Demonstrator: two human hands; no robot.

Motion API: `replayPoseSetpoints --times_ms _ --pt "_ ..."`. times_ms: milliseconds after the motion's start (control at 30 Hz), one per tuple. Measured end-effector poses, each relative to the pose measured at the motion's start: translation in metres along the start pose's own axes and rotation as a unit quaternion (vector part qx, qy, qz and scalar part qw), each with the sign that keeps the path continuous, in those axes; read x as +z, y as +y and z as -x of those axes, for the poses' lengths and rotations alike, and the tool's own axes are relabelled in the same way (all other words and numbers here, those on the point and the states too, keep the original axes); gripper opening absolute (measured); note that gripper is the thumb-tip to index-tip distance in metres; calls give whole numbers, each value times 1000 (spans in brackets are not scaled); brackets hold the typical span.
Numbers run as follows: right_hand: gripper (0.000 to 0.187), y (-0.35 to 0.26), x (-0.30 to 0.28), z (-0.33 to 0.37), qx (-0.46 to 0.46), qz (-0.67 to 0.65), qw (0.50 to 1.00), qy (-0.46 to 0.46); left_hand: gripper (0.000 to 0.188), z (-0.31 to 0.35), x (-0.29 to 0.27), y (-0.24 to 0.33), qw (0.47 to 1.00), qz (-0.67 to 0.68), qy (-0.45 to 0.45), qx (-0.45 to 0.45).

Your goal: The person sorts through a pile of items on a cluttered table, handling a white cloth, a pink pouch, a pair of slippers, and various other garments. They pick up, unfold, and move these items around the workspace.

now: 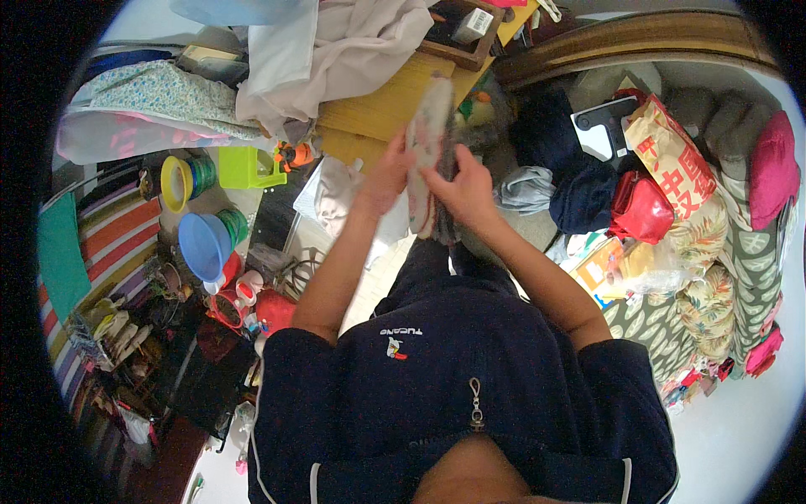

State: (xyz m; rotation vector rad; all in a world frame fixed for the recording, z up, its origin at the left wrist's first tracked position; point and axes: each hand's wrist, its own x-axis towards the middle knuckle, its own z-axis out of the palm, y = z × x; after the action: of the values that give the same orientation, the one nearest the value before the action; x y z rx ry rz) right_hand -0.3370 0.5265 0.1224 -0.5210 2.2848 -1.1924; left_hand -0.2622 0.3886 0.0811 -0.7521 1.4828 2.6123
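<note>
In front of my body, both hands hold a long, flat, whitish piece (430, 143) with reddish marks and a dark grey side; it looks like folded cloth, but motion blurs it. It stands nearly upright in the picture, its far end over the yellow table (369, 105). My left hand (386, 174) is closed on its left edge. From the right, my right hand (460, 186) grips it, thumb across the pale face and the other fingers along the dark side, partly hidden. A pale crumpled cloth (336, 197) lies just left of my left forearm.
Beige cloth (369, 50) and a wooden box (457, 34) lie on the table. Leftward are a lime-green basket (243, 170), a blue basin (204, 248) and a yellow tub (175, 185). To the right sit navy clothes (581, 197), a red bag (642, 206) and a paper bag (672, 160).
</note>
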Motion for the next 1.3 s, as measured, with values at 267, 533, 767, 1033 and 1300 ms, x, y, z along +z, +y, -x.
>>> replayPoseSetpoints --times_ms 267,533,767,1033,1300 --pt "51 -17 -16 9 -84 -91 991 -44 64 8 38 2 962 273 -22 10" --pt "37 21 -8 21 -56 -223 972 -54 63 10 38 3 947 313 -5 72" --pt "28 30 -11 27 -15 -184 982 35 63 15 51 1 928 366 9 64" --pt "24 53 -16 23 17 -276 961 29 43 14 43 -8 948 308 85 2" --pt "28 44 -30 20 164 -537 827 -11 33 15 43 -1 951 300 78 -5"
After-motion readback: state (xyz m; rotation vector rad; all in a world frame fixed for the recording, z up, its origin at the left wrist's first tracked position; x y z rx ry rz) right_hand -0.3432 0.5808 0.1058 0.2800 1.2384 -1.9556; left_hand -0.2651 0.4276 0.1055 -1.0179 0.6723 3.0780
